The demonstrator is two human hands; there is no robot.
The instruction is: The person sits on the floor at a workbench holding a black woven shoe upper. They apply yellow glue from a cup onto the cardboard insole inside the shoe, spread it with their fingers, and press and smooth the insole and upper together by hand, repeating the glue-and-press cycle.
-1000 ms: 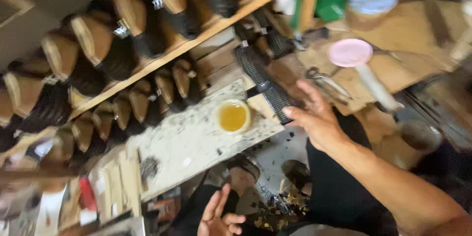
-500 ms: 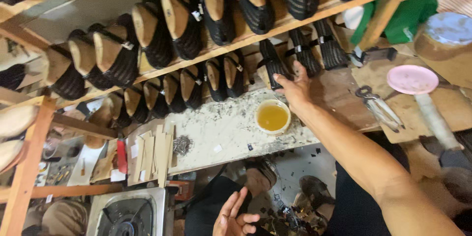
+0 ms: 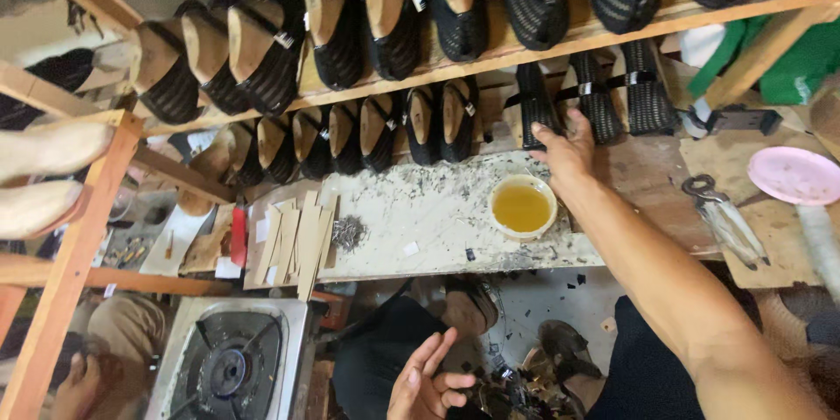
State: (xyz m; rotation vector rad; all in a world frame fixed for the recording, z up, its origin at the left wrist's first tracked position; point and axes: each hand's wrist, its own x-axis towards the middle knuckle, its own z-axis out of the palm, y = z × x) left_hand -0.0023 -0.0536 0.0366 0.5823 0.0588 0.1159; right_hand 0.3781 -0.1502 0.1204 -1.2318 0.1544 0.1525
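Wooden shelf [image 3: 604, 31], top of frame: black woven shoes on lasts. Table [image 3: 420, 210], centre. Right hand [image 3: 567, 153] grips 1 black woven shoe [image 3: 535, 105], upper centre. Left hand [image 3: 430, 383] open, empty, bottom centre. Glue bowl [image 3: 522, 207].

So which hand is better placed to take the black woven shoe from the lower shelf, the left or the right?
The right hand, probably. It is stretched out to the lower shelf and rests at the black woven shoe. The left hand is open, low near the lap, far from the shelf.
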